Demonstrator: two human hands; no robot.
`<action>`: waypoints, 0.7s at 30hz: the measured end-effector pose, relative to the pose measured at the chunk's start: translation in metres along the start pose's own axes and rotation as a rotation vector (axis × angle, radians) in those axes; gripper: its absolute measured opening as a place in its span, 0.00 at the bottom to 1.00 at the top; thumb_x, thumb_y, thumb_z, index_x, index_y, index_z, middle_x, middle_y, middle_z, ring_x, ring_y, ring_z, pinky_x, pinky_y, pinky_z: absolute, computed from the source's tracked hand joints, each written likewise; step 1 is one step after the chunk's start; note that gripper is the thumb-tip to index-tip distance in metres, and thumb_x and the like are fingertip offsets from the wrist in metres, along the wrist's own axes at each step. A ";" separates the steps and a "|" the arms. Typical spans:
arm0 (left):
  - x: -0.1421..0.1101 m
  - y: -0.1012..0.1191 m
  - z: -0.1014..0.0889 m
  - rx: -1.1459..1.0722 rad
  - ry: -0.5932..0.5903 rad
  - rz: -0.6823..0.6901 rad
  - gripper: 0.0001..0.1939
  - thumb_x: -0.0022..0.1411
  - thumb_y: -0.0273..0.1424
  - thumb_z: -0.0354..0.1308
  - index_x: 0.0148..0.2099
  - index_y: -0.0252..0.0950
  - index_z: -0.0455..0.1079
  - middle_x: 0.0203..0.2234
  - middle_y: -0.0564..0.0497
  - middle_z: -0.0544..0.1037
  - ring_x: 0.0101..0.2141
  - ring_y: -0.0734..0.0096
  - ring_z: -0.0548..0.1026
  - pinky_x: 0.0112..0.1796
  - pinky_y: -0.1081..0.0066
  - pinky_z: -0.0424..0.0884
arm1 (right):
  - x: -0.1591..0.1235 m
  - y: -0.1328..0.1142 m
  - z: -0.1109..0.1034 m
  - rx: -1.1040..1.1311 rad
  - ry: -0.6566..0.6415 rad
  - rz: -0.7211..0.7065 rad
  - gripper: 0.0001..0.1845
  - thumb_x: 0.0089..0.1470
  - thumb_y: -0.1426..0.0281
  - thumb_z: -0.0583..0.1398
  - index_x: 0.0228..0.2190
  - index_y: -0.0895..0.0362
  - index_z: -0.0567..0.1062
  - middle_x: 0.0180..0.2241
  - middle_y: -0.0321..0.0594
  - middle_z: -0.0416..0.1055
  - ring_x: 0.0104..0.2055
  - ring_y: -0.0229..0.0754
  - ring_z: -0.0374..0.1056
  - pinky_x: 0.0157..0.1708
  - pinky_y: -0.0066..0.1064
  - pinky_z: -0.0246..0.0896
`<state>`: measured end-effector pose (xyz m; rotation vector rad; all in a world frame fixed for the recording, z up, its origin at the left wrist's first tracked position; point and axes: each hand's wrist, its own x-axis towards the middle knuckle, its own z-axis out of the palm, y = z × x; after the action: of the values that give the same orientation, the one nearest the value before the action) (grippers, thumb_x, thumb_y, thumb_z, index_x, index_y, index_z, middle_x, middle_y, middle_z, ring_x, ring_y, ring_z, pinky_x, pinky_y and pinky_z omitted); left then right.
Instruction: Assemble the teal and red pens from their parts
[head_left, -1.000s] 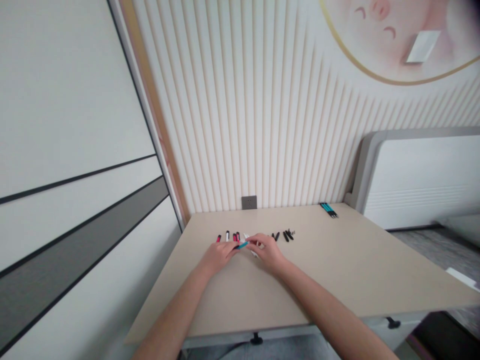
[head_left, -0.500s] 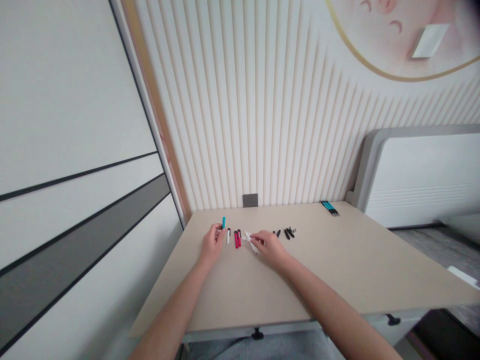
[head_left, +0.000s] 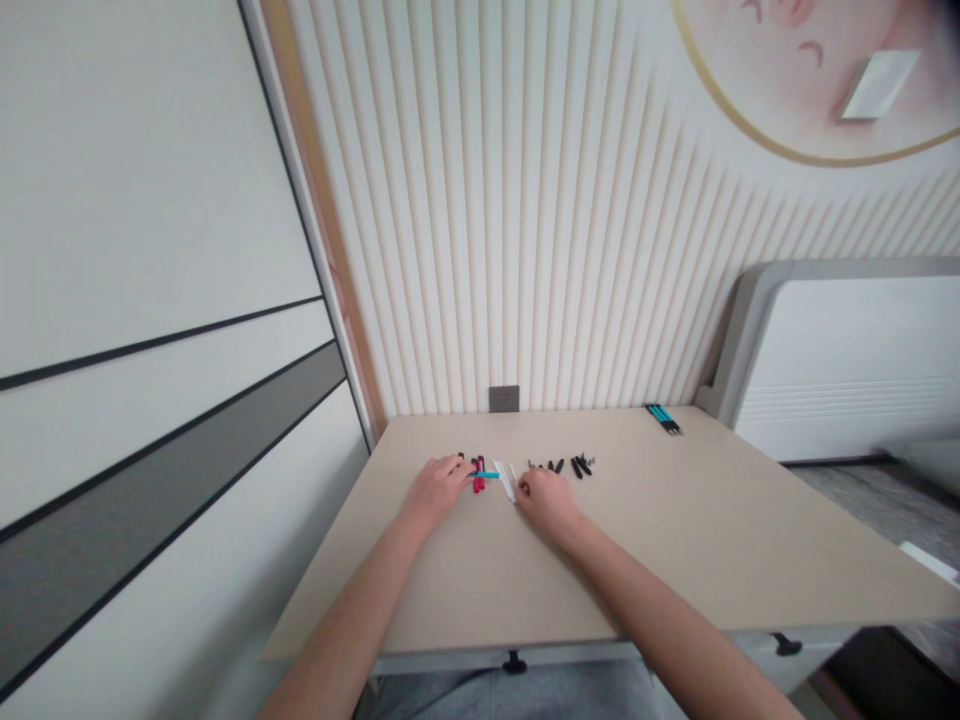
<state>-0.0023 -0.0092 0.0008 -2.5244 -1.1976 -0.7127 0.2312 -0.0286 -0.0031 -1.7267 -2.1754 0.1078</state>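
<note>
My left hand (head_left: 441, 485) is closed on a blue pen barrel (head_left: 487, 475), which points sideways to the right across the red-and-black pen pieces (head_left: 478, 487). A dark pen end beside the left fingers is partly covered by them. Several thin white sticks (head_left: 503, 482), which look like pen refills, lie in the middle of the desk. My right hand (head_left: 547, 497) is at their right side, its fingers pinched on one white stick (head_left: 514, 472). Beyond the right hand lie several black pen parts (head_left: 577, 467), some partly hidden by it.
Blue-and-black pens (head_left: 664, 419) lie side by side at the far right of the beige desk (head_left: 480, 570). A dark wall socket (head_left: 504, 399) is behind the desk, a white cabinet (head_left: 172, 480) on the left, and a pale headboard (head_left: 847, 350) on the right.
The blue pen barrel in my left hand has gone from upright to lying sideways, and that hand has moved right, over the white pen. My right hand has shifted slightly right from the white sticks.
</note>
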 end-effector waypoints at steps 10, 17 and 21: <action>-0.001 -0.005 0.003 -0.065 -0.023 -0.083 0.08 0.66 0.31 0.55 0.46 0.40 0.71 0.39 0.48 0.76 0.42 0.64 0.71 0.41 0.65 0.64 | -0.002 0.001 0.005 -0.051 0.022 0.069 0.14 0.56 0.71 0.55 0.28 0.61 0.80 0.33 0.53 0.77 0.36 0.46 0.73 0.33 0.30 0.61; -0.003 -0.013 0.009 -0.122 -0.008 -0.147 0.10 0.66 0.28 0.54 0.49 0.38 0.70 0.42 0.47 0.76 0.44 0.63 0.71 0.43 0.64 0.65 | -0.005 -0.002 -0.001 -0.075 0.014 0.072 0.12 0.56 0.73 0.56 0.31 0.61 0.80 0.36 0.54 0.77 0.38 0.48 0.73 0.35 0.31 0.62; -0.003 -0.014 0.012 -0.159 0.005 -0.135 0.10 0.67 0.29 0.53 0.49 0.38 0.70 0.43 0.47 0.76 0.45 0.63 0.71 0.44 0.63 0.65 | -0.004 -0.002 0.000 -0.070 -0.002 0.064 0.11 0.56 0.74 0.56 0.31 0.61 0.80 0.36 0.54 0.76 0.40 0.48 0.72 0.35 0.31 0.62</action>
<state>-0.0113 0.0022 -0.0105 -2.5841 -1.3702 -0.8785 0.2303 -0.0330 -0.0033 -1.8362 -2.1492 0.0494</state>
